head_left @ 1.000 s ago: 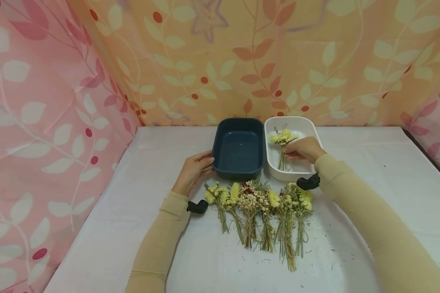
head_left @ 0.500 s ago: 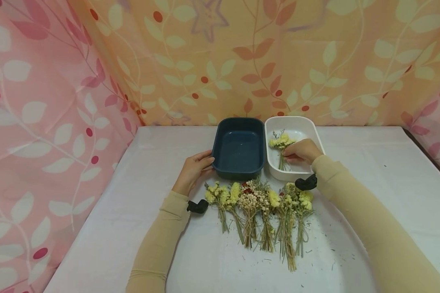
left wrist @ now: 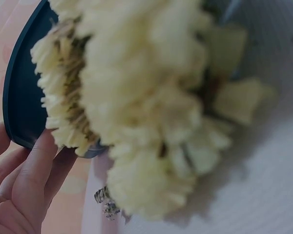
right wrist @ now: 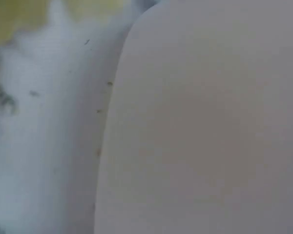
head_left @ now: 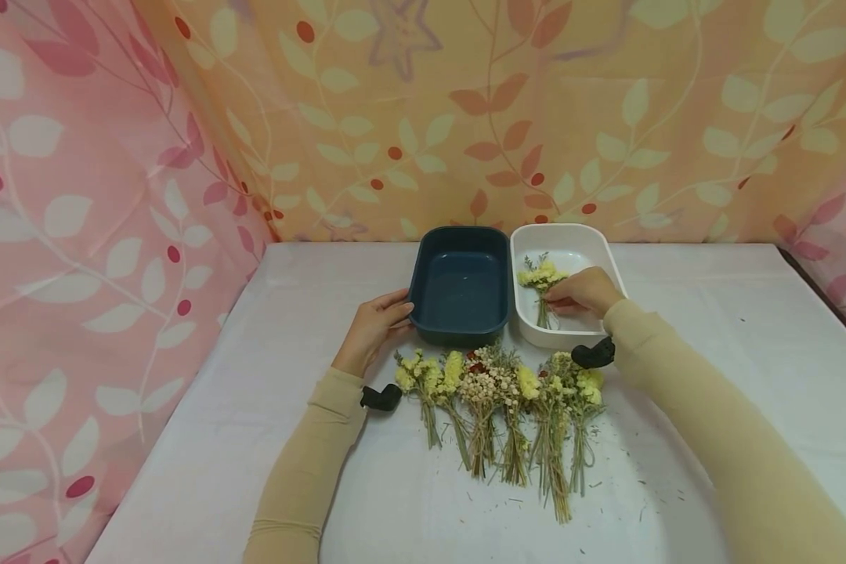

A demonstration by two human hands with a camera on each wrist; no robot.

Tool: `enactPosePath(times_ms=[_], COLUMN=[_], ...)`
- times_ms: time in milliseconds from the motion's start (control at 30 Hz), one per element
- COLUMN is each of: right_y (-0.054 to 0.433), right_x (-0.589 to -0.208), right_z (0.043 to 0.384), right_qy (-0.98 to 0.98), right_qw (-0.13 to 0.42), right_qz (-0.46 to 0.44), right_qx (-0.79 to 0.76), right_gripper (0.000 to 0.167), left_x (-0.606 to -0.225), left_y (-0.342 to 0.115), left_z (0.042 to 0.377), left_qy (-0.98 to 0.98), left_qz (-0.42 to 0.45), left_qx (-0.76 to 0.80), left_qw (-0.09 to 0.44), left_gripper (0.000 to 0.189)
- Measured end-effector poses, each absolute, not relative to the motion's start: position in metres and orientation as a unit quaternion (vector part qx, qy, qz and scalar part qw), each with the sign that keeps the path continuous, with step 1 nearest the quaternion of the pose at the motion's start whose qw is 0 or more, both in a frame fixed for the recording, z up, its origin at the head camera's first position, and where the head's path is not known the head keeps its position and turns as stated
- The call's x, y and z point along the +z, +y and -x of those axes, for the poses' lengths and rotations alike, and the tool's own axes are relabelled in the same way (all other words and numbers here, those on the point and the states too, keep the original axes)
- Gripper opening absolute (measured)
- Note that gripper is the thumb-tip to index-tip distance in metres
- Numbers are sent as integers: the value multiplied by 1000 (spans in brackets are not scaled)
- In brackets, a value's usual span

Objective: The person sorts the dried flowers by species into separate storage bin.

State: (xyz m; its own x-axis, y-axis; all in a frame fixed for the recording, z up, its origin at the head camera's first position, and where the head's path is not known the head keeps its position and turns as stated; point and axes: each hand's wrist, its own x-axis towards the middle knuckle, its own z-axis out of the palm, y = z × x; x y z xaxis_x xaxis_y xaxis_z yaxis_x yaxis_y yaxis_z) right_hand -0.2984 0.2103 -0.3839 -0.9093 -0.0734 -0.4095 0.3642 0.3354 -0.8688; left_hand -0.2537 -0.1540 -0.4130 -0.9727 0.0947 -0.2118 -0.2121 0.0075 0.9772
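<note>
Yellow dried-flower bunch: its stems were pinched between the thumb and fingers of the right hand, just below the flower heads. The right wrist view did not show this grip. The heads pointed away from the person and the stem ends toward the near wall. The bunch was inside the white tray, toward its left side; whether it bore on the tray floor could not be told.

Handling, judged by appearance: the bunch was very light, its stems stiff and brittle, its petals crumbly. The gathered stems were the proper hold point; low pressure suited them, and the heads were best left unpressed. Snapping or shedding seemed likelier than slipping.

Left hand: fingers lay extended against the left side of the blue tray, which stood just beside the white tray.

Nearer the person, a row of other bunches lay on the white cloth, heads toward the trays. Loose fragments near their stems supported the judgement of brittleness.
</note>
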Motion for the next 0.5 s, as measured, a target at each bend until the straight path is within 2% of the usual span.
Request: enactPosePath(times_ms=[300, 500], right_y=[221, 226], right_x=[-359, -342], right_z=[272, 241], right_qy=[838, 838], right_qw=[157, 173], right_qz=[-9, 1], right_qx=[-522, -518], right_gripper=[45, 53], left_x=[-414, -414], left_y=[-154, -154], left_z=[253, 255], left_qy=[701, 701], left_qz=[41, 38], left_qx=[703, 704], left_qw=[109, 109], left_gripper=[46, 47])
